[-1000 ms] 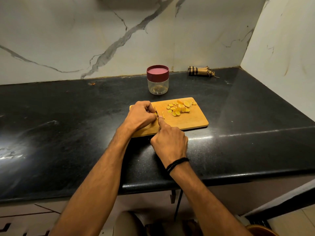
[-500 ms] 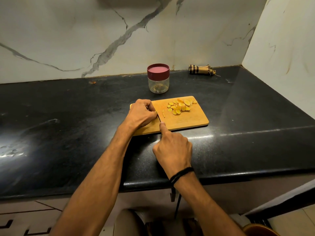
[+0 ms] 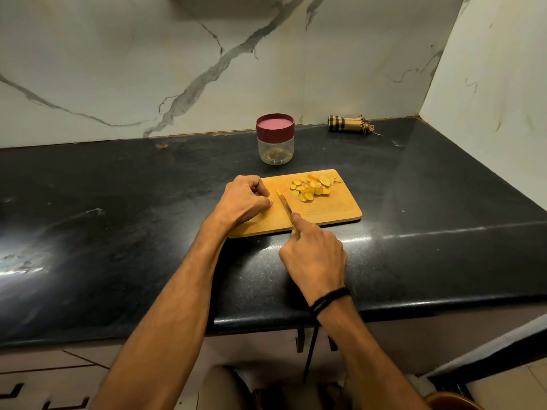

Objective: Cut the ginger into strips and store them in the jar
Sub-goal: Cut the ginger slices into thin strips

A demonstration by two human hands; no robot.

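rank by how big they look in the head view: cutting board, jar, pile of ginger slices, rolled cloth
1. cutting board
2. jar and pile of ginger slices: about alike, not ranked
3. rolled cloth, though it lies farthest back, so it may look smaller than it is

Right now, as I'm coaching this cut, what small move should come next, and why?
Probably shift the knife slightly left and slice the ginger piece that the left hand pins to the board. The right hand holds the knife just beside that piece. Round slices wait farther right, uncut into strips, and the jar is lidded.
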